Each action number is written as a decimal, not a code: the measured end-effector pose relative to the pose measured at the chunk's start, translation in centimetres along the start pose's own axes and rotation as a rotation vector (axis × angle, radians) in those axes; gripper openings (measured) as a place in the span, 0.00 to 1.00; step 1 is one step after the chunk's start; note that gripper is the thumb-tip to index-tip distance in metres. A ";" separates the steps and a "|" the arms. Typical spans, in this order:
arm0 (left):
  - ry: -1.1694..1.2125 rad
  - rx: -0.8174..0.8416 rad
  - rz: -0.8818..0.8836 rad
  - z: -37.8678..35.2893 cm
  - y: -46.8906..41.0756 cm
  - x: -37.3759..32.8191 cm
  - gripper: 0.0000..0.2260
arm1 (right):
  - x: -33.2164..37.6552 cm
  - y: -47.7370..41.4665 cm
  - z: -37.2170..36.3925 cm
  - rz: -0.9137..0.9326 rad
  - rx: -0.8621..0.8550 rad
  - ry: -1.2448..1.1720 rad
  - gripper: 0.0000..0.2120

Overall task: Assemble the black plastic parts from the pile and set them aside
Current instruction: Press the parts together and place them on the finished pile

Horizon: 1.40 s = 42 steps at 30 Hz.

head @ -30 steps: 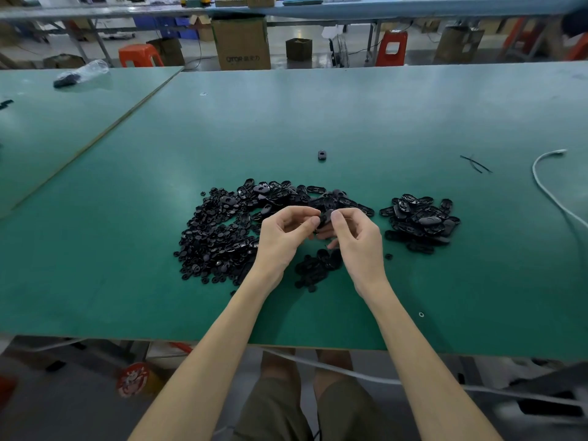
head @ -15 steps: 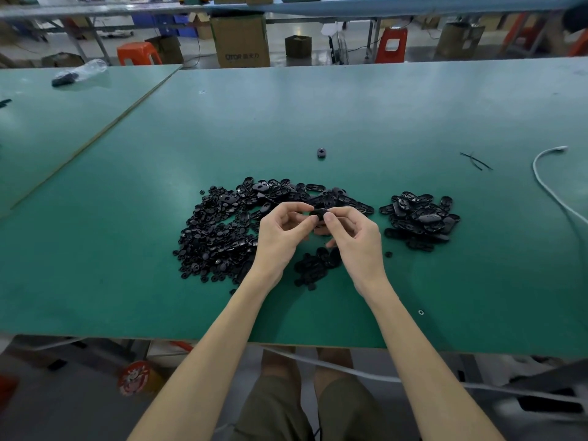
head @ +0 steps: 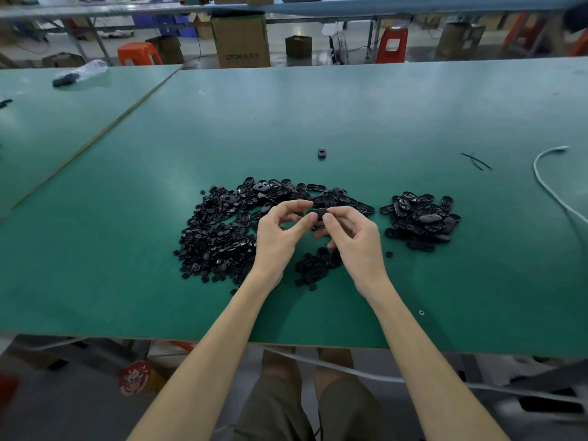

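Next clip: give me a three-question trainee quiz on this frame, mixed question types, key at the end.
1. True or false: the left hand and the right hand both pinch one small black part.
2. Where does the lone black piece lie? A) beyond the big pile, farther from the person; B) at the near table edge; C) inside the right-hand heap.
3. Fill in: the white cable lies on the green table's ____ side.
Key: 1 true; 2 A; 3 right.
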State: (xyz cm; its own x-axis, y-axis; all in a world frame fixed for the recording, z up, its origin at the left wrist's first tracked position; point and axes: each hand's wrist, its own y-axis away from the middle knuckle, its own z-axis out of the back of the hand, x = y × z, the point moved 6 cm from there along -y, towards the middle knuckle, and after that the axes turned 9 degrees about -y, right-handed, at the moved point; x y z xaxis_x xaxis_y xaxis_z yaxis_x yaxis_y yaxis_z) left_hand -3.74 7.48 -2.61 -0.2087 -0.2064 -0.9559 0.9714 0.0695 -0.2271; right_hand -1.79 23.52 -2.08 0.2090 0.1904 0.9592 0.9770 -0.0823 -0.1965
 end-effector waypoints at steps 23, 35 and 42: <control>0.129 0.060 0.010 -0.4 0.4 -0.6 0.07 | -0.3 -0.1 0.6 0.028 -0.061 0.084 0.03; 0.157 0.001 0.069 0.1 0.1 0.0 0.07 | -0.4 0.1 -0.2 -0.036 0.049 0.166 0.06; 0.115 0.010 0.053 0.1 0.3 0.0 0.07 | 0.0 0.2 -0.1 -0.020 0.023 0.164 0.09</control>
State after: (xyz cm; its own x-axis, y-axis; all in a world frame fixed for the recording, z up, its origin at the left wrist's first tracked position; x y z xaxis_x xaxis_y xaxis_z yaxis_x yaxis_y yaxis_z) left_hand -3.46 7.44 -2.63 -0.1683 -0.0889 -0.9817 0.9823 0.0678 -0.1746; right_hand -1.63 23.39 -2.13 0.1815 0.0295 0.9829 0.9821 -0.0570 -0.1797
